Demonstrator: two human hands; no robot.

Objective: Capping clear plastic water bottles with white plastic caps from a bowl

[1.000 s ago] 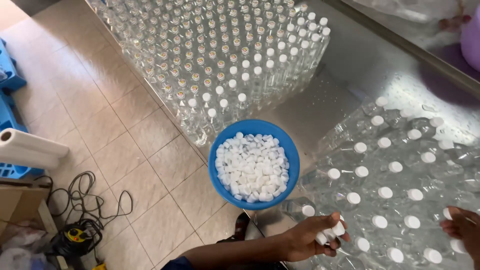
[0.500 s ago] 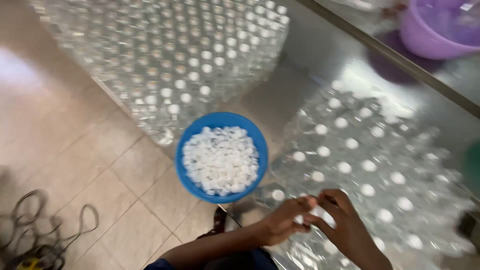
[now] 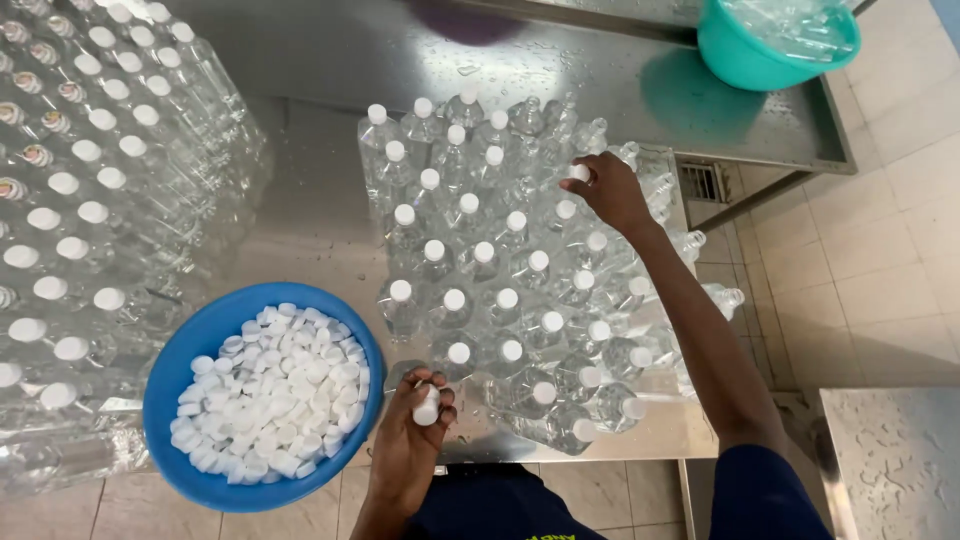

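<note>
Caps (image 3: 272,390) sat heaped in the blue bowl (image 3: 175,365) at desk edge; left hand (image 3: 412,440) was clenched on several, right hand (image 3: 608,190) pinched one onto a bottle (image 3: 575,205), best seated squarely.

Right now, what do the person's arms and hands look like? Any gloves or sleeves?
No gloves: the left hand and right hand are bare, with no rings, watch or bracelets showing. Both forearms are bare too. A dark blue short sleeve covers the right upper arm. The left arm leaves the picture before any sleeve shows.
</note>
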